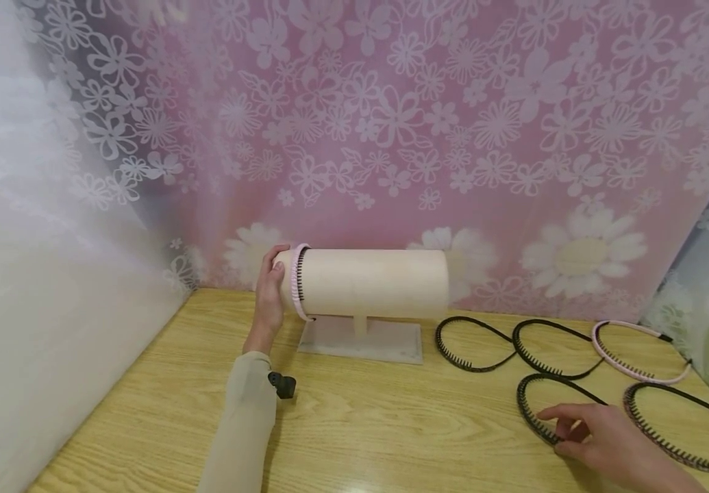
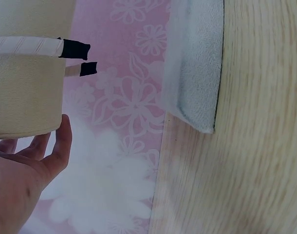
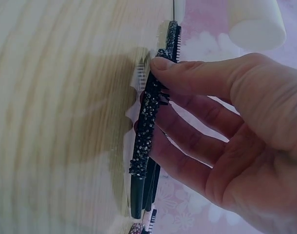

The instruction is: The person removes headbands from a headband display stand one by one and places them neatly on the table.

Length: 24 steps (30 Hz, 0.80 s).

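Observation:
A cream cylinder on a T-shaped display stand (image 1: 372, 282) lies level above a pale flat base (image 1: 360, 339). My left hand (image 1: 270, 294) grips its left end, fingertips curled over the rim in the left wrist view. Close to that hand, a pink toothed headband (image 1: 296, 282) sits around the cylinder, its two black tips (image 2: 76, 49) poking out below. On the right side of the table, my right hand (image 1: 607, 441) pinches a black headband (image 1: 523, 404) by its front curve. Dark glittering stones cover this headband in the right wrist view, with the thumb pressed on its edge.
Behind the held headband lie two black headbands, one (image 1: 474, 370) nearer the stand and another (image 1: 554, 373) beside it. A pink headband (image 1: 631, 375) and a dark glittery one (image 1: 677, 455) lie farther right. A flowered pink curtain (image 1: 354, 137) backs the wooden table (image 1: 391, 431).

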Each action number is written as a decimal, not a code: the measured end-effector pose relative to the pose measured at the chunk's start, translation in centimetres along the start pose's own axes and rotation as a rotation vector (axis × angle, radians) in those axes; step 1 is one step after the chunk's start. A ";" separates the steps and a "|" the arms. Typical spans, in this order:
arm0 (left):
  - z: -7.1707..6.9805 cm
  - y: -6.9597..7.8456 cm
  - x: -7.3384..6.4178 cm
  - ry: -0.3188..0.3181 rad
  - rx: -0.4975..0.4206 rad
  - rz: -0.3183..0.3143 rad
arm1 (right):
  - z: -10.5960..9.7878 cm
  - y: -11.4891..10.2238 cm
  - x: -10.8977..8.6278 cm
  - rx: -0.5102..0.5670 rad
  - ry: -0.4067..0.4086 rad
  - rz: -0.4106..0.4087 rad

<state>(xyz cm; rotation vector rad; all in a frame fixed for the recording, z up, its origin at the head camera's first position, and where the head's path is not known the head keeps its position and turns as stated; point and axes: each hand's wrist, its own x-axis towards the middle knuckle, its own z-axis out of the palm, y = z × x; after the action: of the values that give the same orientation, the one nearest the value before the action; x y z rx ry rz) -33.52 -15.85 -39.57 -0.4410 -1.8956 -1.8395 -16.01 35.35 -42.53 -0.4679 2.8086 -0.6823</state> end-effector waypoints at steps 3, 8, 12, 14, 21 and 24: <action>0.0 0.0 0.0 0.001 0.001 0.001 | 0.0 0.3 -0.1 0.013 -0.018 0.021; 0.0 0.1 0.0 0.004 0.001 0.001 | -0.1 1.1 -0.4 0.033 -0.030 -0.044; 0.0 0.1 0.0 0.003 -0.003 0.000 | -0.1 1.4 -0.7 -0.006 -0.012 -0.055; 0.0 0.1 0.0 0.000 -0.007 -0.001 | -0.1 1.4 -0.9 -0.025 -0.006 -0.022; 0.0 0.0 -0.1 -0.005 -0.021 -0.008 | -0.4 1.9 -1.5 -0.014 -0.024 0.000; 0.0 0.1 0.0 -0.002 -0.012 -0.007 | -0.4 1.9 -1.5 0.001 -0.034 0.022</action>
<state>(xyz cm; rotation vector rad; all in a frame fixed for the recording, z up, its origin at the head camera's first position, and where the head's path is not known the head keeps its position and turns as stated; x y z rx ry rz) -33.48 -15.82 -39.52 -0.4415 -1.8901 -1.8566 -15.25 37.64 -42.95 -0.4431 2.7774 -0.6649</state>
